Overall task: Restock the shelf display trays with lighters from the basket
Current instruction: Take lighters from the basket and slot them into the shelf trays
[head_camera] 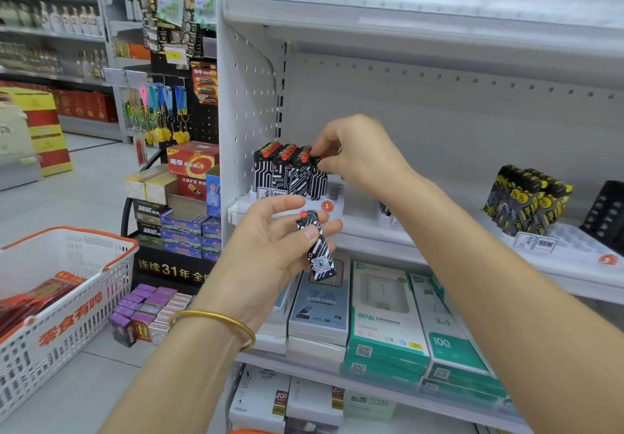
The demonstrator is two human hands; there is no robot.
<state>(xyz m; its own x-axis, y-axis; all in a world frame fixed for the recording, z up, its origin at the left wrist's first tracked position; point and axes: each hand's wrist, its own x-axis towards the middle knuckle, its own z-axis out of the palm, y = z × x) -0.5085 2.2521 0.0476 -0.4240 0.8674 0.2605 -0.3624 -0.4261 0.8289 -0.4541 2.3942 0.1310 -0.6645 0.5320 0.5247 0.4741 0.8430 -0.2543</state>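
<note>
A black-and-white patterned lighter (316,252) with a red button stands nearly upright in my left hand (270,248), thumb pressed across its front and fingers curled behind it, just below the shelf edge. Above it, my right hand (358,158) reaches in from the right, its fingertips pinching the top of another lighter (319,178) at the right end of a row of matching lighters (282,168) standing in the white display tray (332,201). A gold bangle (216,323) circles my left wrist. Well along the same white shelf (371,231), a second tray (567,241) carries black-and-yellow lighters (526,202), leaning back. Boxed data cables and chargers (385,315) fill the shelf beneath. At lower left, the white basket (67,302) with its orange rim holds red packets. Beyond it stand a battery display (192,160), hanging keyrings (162,113) and a pale tiled floor (94,170).
</note>
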